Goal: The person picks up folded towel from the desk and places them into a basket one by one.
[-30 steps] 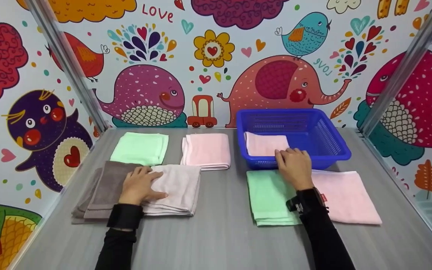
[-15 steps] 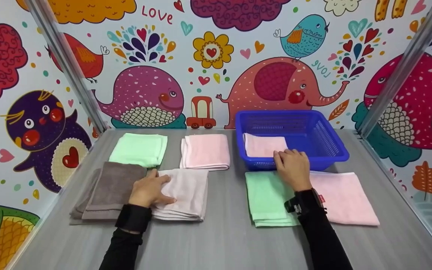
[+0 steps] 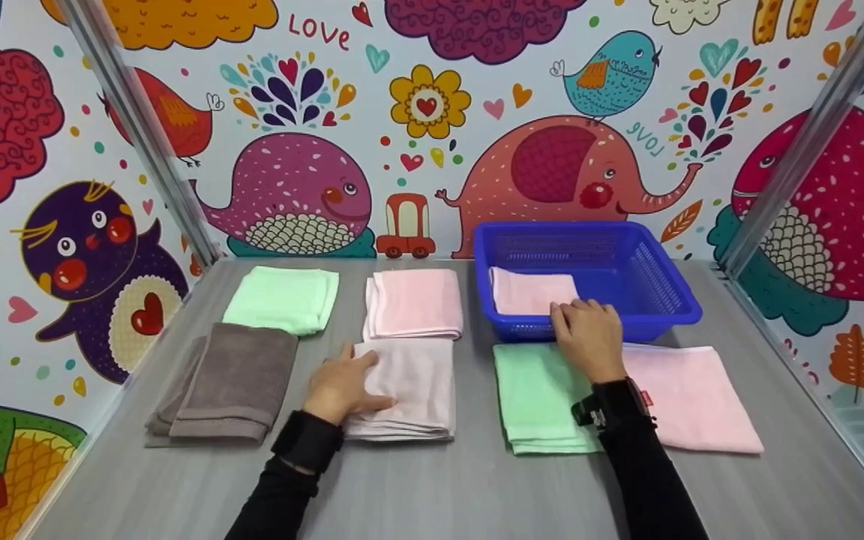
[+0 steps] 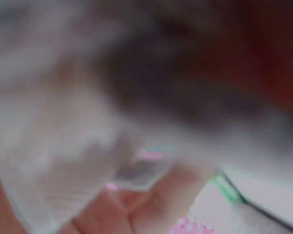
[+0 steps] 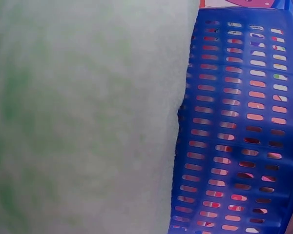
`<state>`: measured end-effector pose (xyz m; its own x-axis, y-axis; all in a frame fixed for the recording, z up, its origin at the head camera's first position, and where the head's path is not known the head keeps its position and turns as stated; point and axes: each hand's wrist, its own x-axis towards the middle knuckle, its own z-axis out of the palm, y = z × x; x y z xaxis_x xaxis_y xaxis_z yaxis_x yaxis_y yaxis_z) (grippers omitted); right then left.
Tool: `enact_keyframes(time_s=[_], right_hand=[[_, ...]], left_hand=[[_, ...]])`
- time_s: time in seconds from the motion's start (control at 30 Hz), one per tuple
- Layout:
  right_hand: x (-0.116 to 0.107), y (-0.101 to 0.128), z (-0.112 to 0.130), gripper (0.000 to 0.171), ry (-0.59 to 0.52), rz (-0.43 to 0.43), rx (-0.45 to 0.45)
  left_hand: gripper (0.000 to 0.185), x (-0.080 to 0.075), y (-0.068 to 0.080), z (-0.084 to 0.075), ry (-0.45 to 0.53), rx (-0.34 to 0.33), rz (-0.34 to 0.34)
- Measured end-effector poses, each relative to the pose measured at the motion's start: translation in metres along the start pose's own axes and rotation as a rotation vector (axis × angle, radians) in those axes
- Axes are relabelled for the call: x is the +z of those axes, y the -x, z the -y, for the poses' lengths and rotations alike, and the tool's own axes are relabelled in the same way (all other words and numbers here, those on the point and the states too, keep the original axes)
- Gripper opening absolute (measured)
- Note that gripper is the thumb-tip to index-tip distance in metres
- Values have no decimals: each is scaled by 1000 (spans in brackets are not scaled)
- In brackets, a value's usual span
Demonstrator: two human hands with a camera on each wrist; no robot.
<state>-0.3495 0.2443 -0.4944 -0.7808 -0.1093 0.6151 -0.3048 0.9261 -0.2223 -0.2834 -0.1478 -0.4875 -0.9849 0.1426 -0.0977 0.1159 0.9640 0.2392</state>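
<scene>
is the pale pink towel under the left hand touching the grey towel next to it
Apart. The head view shows a strip of bare table between the pale pink towel and the grey towel.

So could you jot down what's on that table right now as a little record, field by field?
Left hand: left hand rests flat on the pale pink folded towel
Right hand: right hand lies on the green towel, its fingers at the front rim of the blue basket
In the basket: one pink folded towel
Left of the table: grey towel, mint towel
Middle: pink towel
Right: large pink towel
Surface: grey table
</scene>
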Motion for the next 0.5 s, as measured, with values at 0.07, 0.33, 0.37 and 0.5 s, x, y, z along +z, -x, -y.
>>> enact_keyframes(time_s=[0.07, 0.33, 0.37, 0.5], right_hand=[[-1, 0, 0, 43, -3, 9, 7], [0, 1, 1, 43, -9, 14, 7], [0, 1, 1, 43, -7, 12, 7], [0, 0, 2, 42, -5, 10, 8]], left_hand=[[89, 4, -1, -9, -21, 11, -16], [90, 20, -3, -34, -35, 86, -77], [90, 22, -3, -35, -27, 94, -81], [91, 28, -6, -39, 9, 114, -96]])
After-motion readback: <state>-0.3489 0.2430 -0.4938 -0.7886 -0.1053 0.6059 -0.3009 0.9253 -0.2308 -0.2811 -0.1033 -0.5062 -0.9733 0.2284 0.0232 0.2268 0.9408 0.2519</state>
